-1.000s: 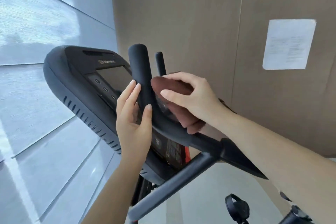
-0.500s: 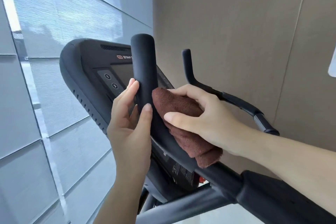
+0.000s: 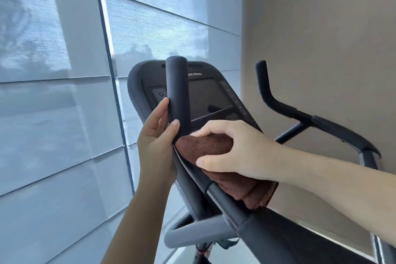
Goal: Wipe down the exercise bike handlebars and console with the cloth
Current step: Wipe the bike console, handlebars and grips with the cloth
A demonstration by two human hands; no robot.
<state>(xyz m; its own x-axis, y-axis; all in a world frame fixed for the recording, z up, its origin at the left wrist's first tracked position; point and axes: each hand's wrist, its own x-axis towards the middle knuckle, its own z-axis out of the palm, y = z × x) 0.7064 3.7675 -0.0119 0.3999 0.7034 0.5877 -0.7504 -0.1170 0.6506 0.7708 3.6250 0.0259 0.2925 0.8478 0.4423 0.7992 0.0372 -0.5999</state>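
Observation:
The bike's black left handlebar (image 3: 178, 90) rises upright in front of the console (image 3: 209, 96), whose dark screen faces me. My left hand (image 3: 157, 143) wraps the lower part of that upright bar with fingers and thumb. My right hand (image 3: 237, 150) holds a folded brown cloth (image 3: 205, 146) and presses it against the bend of the same bar, just below the console. The cloth's tail hangs under my right wrist over the sloping bar. The right handlebar (image 3: 278, 103) stands untouched further right.
A window wall with grey blinds (image 3: 64, 92) fills the left side close behind the console. A beige wall (image 3: 321, 38) stands to the right. The bike's grey frame tube (image 3: 192, 233) crosses below my hands.
The view has swung so the console sits more central and faces me. My right hand has slid the cloth down the bar's bend. My left hand keeps its grip on the upright.

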